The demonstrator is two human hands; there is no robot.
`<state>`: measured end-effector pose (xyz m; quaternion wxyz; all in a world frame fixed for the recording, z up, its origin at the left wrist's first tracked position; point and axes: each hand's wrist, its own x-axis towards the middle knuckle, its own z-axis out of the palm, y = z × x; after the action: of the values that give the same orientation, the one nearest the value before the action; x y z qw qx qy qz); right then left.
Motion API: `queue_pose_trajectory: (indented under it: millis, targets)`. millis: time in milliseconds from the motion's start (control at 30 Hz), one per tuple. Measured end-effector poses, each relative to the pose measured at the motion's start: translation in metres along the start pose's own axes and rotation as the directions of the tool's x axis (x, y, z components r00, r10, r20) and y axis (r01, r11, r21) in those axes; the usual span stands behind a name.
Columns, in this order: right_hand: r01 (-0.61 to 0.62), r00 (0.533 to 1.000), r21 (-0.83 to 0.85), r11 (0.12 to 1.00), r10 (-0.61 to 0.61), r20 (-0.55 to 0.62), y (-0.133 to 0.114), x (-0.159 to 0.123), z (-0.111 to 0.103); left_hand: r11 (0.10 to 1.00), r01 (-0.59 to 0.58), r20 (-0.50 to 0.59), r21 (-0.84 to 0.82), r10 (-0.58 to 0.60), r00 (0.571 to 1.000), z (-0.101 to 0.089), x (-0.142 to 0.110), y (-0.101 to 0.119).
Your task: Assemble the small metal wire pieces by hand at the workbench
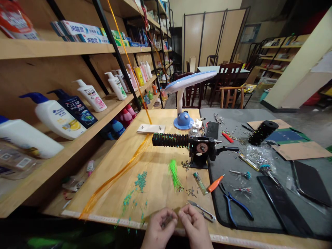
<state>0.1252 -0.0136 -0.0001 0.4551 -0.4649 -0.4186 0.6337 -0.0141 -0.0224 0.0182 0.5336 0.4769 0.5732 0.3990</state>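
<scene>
At the table's front edge, my left hand (pixel 161 227) and my right hand (pixel 193 226) are close together, fingertips pinched. Whatever sits between the fingers is too small to make out. Thread snips (pixel 202 210) lie just beyond my right hand. Left of my hands are teal beads (pixel 140 181) and green threads strung with beads (pixel 128 200). Bright green strands (pixel 175 174) lie in the middle, with small metal pieces (pixel 191 191) near their ends. Behind them stands a black hand-cranked winder (pixel 202 150) with a thread-wrapped foam roller (pixel 169 140).
Orange threads (pixel 116 173) trail across the left of the table from a pale block (pixel 150 128). A blue-based lamp (pixel 183 120) stands behind. On the dark mat (pixel 223 207) lie blue-handled pliers (pixel 234 204), an orange cutter (pixel 216 183) and a black roller (pixel 263 132). Bottle shelves (pixel 121 109) line the left.
</scene>
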Motion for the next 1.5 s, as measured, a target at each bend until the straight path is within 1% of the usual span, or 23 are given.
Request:
queue_pose_trajectory:
  millis: [100,167,233,300,333,400,467,567,633,700,767,867,933,1000,1067,1133,1167,1267,1333,1400,1500]
  targets:
    - [0.019,1.000,-0.033,0.999,-0.019,0.001,-0.002,0.001,-0.003,0.999,0.007,0.008,0.031,-0.008,1.000,-0.003,0.001,0.001]
    - [0.037,0.999,-0.096,0.995,-0.037,-0.003,-0.003,0.001,-0.006,1.000,0.004,-0.008,-0.005,-0.004,1.000,-0.005,0.000,0.006]
    - [0.033,0.999,-0.241,0.970,-0.026,0.032,-0.003,0.000,-0.007,0.999,-0.012,-0.036,-0.049,0.010,0.999,-0.008,0.000,0.014]
    - [0.032,0.995,-0.412,0.910,0.010,0.100,-0.004,0.000,-0.008,0.998,-0.040,-0.066,-0.056,0.037,0.997,-0.011,0.001,0.021]
    - [0.042,0.991,-0.473,0.880,0.023,0.131,-0.004,0.000,-0.008,0.997,-0.053,-0.079,-0.049,0.049,0.996,-0.012,0.001,0.025]
    - [0.086,0.985,-0.528,0.845,0.007,0.172,-0.004,0.000,-0.007,0.996,-0.059,-0.079,-0.063,0.053,0.995,-0.014,0.004,0.029]
    - [0.147,0.982,-0.540,0.829,-0.055,0.183,-0.003,0.001,-0.005,0.985,-0.004,-0.055,-0.173,-0.006,0.998,-0.013,0.007,0.032]
    - [0.234,0.971,-0.581,0.779,-0.162,0.174,-0.002,0.003,-0.003,0.917,0.108,-0.011,-0.384,-0.122,0.992,-0.009,0.012,0.038]
    - [0.269,0.963,-0.609,0.746,-0.225,0.149,-0.002,0.003,-0.003,0.875,0.123,-0.025,-0.468,-0.152,0.988,-0.007,0.015,0.043]
    - [0.284,0.955,-0.618,0.733,-0.270,0.119,-0.004,0.004,-0.004,0.857,0.112,-0.046,-0.504,-0.156,0.987,-0.008,0.019,0.047]
    - [0.285,0.953,-0.612,0.738,-0.286,0.099,-0.007,0.003,-0.007,0.847,0.095,-0.065,-0.523,-0.151,0.986,-0.014,0.023,0.049]
    - [0.255,0.959,-0.571,0.780,-0.278,0.048,-0.010,0.003,-0.013,0.842,0.034,-0.141,-0.538,-0.130,0.981,-0.031,0.029,0.052]
    - [0.205,0.972,-0.483,0.851,-0.237,-0.004,-0.010,0.004,-0.016,0.849,0.014,-0.171,-0.527,-0.123,0.977,-0.041,0.030,0.054]
    - [0.129,0.988,-0.334,0.934,-0.151,-0.039,-0.009,0.005,-0.017,0.868,0.037,-0.140,-0.494,-0.122,0.983,-0.046,0.027,0.054]
    - [0.043,0.998,-0.167,0.985,-0.051,-0.045,-0.008,0.006,-0.016,0.883,0.071,-0.083,-0.465,-0.123,0.989,-0.042,0.023,0.052]
    - [-0.010,0.999,-0.040,0.999,0.008,-0.037,-0.008,0.008,-0.014,0.887,0.083,-0.037,-0.453,-0.112,0.993,-0.034,0.019,0.048]
    - [-0.020,0.999,-0.003,1.000,0.020,-0.035,-0.008,0.008,-0.013,0.886,0.085,-0.017,-0.455,-0.104,0.994,-0.029,0.018,0.046]
    - [-0.024,0.999,0.034,0.999,0.025,-0.025,-0.010,0.009,-0.010,0.883,0.124,0.064,-0.453,-0.107,0.992,-0.018,0.018,0.042]
    - [-0.024,1.000,0.054,0.998,0.024,-0.012,-0.012,0.010,-0.010,0.897,0.150,0.115,-0.416,-0.112,0.987,-0.014,0.020,0.041]
    - [-0.030,1.000,0.076,0.997,0.030,0.003,-0.014,0.010,-0.010,0.921,0.129,0.139,-0.368,-0.083,0.987,-0.012,0.021,0.042]
    - [-0.043,0.999,0.064,0.997,0.041,0.025,-0.017,0.012,-0.010,0.956,0.061,0.126,-0.288,-0.026,0.992,-0.009,0.025,0.043]
